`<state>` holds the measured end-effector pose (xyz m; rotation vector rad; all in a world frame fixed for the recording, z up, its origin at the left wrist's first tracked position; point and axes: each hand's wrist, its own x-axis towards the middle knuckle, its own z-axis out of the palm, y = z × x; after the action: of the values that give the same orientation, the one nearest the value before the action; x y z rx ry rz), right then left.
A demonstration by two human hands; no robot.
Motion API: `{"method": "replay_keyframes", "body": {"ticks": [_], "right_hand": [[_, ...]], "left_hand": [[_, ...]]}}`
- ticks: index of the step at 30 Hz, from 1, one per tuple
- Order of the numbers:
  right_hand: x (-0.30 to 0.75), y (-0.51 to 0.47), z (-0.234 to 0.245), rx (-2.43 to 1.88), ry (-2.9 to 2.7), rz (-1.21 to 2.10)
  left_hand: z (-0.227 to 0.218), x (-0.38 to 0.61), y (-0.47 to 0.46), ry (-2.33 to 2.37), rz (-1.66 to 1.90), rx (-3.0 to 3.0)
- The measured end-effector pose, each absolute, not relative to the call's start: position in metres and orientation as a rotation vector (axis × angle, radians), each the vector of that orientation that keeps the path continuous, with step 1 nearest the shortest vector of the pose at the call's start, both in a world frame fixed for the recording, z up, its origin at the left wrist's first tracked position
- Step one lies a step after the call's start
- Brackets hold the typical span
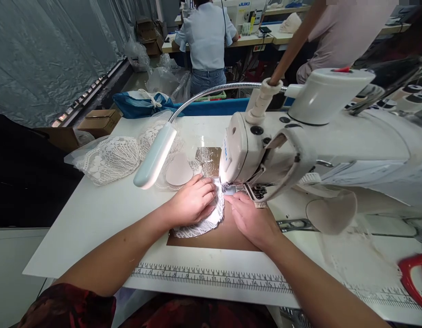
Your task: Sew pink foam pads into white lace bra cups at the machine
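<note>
1. The white lace piece [216, 216] lies on a brown sheet [211, 242] near the middle of the desk [95, 214]. One side of it sits by the needle end of the sewing machine [236, 146].
2. The left hand [193, 200] is palm down on the lace. Its fingers are loose, a bit bent, and not closed round anything. They seem to press so the lace lies flat.
3. The right hand [254, 217] is across from it, one finger pointing at the lace edge, likely to guide it. The other fingers curl under, so I cannot tell if they pinch any cloth.
4. The lamp [156, 157] leans in on a bendy neck, likely to light the lace.
5. More lace [110, 159] lies by the desk's far left corner, and a pale pad [178, 169] is just past the left hand, perhaps for easy reach.
6. A ruler [211, 277] runs along the near edge, maybe for checking sizes.
</note>
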<state>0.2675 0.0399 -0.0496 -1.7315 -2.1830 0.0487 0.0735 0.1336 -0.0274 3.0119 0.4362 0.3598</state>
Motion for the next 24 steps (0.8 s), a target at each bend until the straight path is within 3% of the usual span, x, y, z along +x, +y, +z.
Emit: {"method": "replay_keyframes", "body": {"ticks": [9, 24], "right_hand": [[0.267, 0.041, -0.038, -1.702, -2.052, 0.132], [0.267, 0.039, -0.039, -1.695, -2.136, 0.139]], "left_hand": [[-0.029, 0.074, 0.129, 0.268, 0.324, 2.969], [-0.036, 0.071, 0.126, 0.371, 0.431, 2.865]]}}
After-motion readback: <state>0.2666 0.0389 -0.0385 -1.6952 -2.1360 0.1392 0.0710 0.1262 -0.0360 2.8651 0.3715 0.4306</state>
